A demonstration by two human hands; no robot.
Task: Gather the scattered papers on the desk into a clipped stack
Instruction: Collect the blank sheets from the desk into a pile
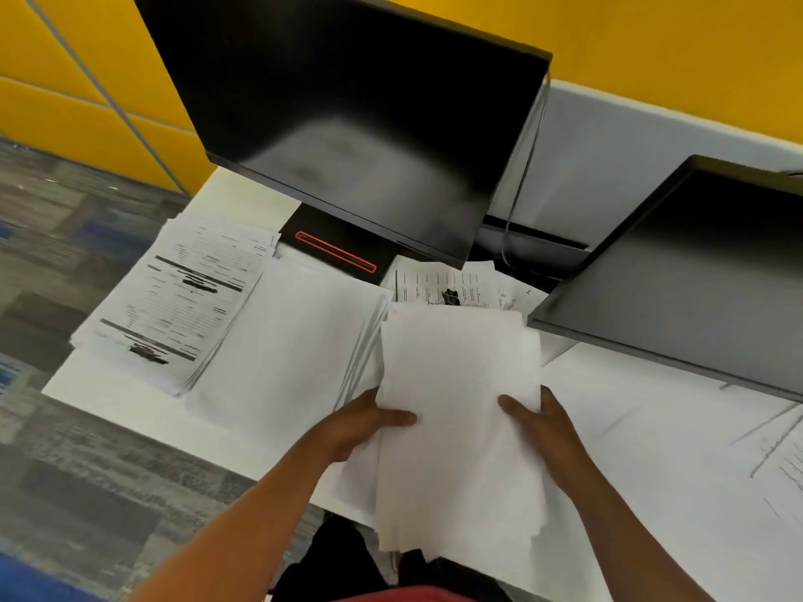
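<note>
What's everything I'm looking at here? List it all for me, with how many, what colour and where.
Held stack of papers: one, white, blank side up, in front of the person over the desk's near edge.
Printed paper pile: one, white with black text, far left of the desk.
Blank paper pile: one, white, middle of the desk, right of the printed pile.
Printed sheets: a few, white, beneath the big monitor.
Binder clip: one, black, on those sheets; blurred.
Monitors: two, black; a big one at centre, another at right.
Monitor base: one, black with a red outline.
Desk: one, white.
Wall panels: yellow, behind.
Left hand: grips the stack's left edge.
Right hand: grips the right edge.
</note>
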